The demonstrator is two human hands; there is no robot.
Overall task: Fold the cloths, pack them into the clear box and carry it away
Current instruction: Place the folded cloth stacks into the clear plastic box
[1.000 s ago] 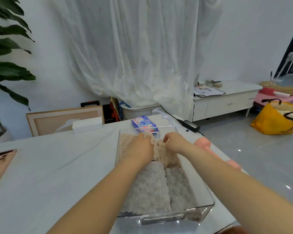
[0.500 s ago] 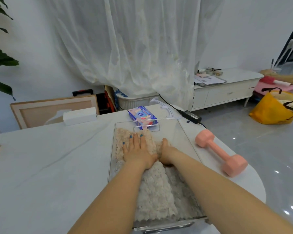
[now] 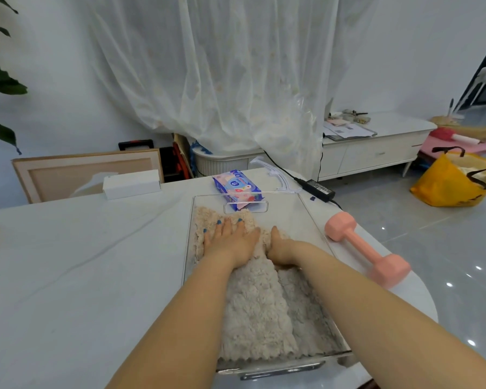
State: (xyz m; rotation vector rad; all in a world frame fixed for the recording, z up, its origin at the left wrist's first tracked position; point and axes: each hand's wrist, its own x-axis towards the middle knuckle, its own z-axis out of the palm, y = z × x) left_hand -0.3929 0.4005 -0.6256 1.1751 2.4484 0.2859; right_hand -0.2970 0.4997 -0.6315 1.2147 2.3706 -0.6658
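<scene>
A clear box [image 3: 306,217] stands on the white table [image 3: 82,262] in front of me. Fluffy beige cloths [image 3: 256,304] lie folded inside it and fill its left and middle. My left hand [image 3: 230,242] lies flat on the far cloth, fingers spread, pressing it down. Just to its right, my right hand [image 3: 284,248] is pushed into the cloth. Only its thumb and the back of the hand show, the fingers are buried. The far right part of the box floor is bare.
A pink dumbbell [image 3: 368,248] lies just right of the box near the table's rounded edge. Behind the box are a wipes pack [image 3: 237,188], a white carton [image 3: 131,183] and a power adapter [image 3: 317,189]. A yellow bag [image 3: 455,181] sits on the floor.
A second ago both hands were bunched on the cloth's far end. The left hand has since flattened onto the cloth and the right has sunk in beside it. The view shifted right.
</scene>
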